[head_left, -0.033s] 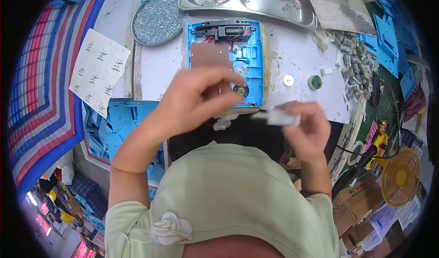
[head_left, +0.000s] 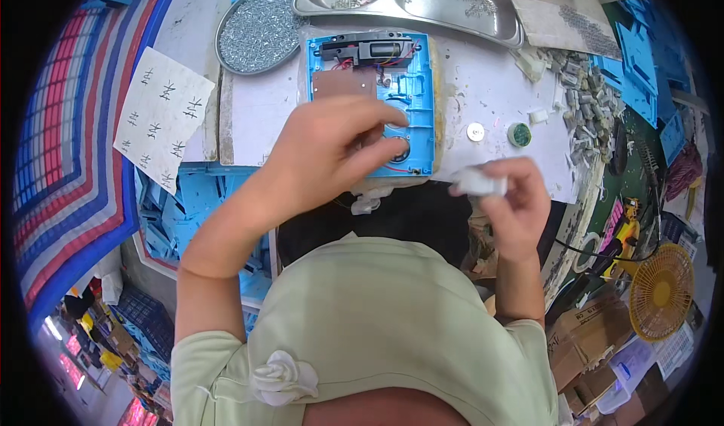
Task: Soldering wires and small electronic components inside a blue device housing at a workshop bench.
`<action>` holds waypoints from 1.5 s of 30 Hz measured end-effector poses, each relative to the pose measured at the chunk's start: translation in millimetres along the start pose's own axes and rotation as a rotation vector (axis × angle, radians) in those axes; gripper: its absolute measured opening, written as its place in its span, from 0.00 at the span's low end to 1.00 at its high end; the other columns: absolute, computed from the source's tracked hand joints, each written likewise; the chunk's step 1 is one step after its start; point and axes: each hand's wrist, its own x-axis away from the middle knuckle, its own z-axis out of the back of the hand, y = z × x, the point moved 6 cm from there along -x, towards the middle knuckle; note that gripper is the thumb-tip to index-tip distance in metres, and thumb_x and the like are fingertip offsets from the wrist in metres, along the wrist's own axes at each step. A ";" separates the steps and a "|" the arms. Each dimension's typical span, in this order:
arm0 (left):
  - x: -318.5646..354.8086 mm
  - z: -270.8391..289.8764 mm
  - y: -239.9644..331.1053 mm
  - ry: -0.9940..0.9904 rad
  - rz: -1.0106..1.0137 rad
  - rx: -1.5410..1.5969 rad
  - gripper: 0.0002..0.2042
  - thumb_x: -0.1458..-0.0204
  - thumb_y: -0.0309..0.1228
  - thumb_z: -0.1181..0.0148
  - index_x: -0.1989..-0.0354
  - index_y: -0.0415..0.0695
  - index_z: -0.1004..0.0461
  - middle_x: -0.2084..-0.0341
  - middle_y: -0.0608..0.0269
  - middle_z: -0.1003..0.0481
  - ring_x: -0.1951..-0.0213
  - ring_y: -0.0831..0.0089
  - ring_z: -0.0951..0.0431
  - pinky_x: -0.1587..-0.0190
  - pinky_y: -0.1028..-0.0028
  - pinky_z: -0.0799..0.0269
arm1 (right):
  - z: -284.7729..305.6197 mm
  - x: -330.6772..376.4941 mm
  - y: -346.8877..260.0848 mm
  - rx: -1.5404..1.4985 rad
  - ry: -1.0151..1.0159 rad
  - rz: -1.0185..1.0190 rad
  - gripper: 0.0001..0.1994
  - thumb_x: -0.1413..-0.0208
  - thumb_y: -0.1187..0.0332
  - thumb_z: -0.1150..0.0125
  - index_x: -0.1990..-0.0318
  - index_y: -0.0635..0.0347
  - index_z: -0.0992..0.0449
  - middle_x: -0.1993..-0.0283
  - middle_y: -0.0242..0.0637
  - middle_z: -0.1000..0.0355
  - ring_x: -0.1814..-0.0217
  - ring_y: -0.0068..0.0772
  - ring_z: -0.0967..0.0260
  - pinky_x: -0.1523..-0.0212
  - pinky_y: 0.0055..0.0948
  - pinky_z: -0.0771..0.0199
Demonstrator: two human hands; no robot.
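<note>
At frame centre, the left hand (head_left: 332, 154) pinches at the blue casing (head_left: 418, 86), best kept steady, while the right hand (head_left: 513, 199) grips 1 white piece (head_left: 477, 182).

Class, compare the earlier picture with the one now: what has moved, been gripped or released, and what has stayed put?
Nothing has visibly changed. The left hand still rests its fingers on the blue casing, the right hand still holds the small white piece, and the round tray of screws and paper sheet lie as before.

Round tray of screws (head_left: 256, 30) beside steel tray (head_left: 407, 0).
</note>
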 end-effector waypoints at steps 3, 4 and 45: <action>-17.7 -25.3 -3.3 -0.016 -0.151 -0.303 0.06 0.48 0.24 0.34 0.61 0.43 0.21 0.74 0.59 0.24 0.72 0.61 0.22 0.71 0.67 0.28 | 14.5 -7.8 5.2 -0.164 -0.058 0.023 0.17 0.37 0.73 0.37 0.44 0.69 0.33 0.51 0.52 0.22 0.47 0.39 0.23 0.44 0.35 0.25; -20.3 -31.0 -3.1 -0.054 -0.185 -0.430 0.05 0.48 0.24 0.34 0.63 0.43 0.22 0.74 0.59 0.25 0.72 0.59 0.22 0.71 0.66 0.28 | 15.4 -8.2 4.3 -0.129 -0.043 0.018 0.17 0.37 0.73 0.38 0.44 0.69 0.33 0.51 0.52 0.22 0.47 0.38 0.23 0.44 0.35 0.25; 19.2 -14.2 -30.7 0.238 -0.284 -0.117 0.11 0.57 0.24 0.28 0.64 0.46 0.20 0.71 0.66 0.23 0.70 0.67 0.21 0.72 0.69 0.29 | -22.7 -106.8 5.1 0.834 -0.435 0.521 0.15 0.56 0.71 0.27 0.58 0.54 0.19 0.58 0.34 0.26 0.56 0.43 0.30 0.56 0.38 0.31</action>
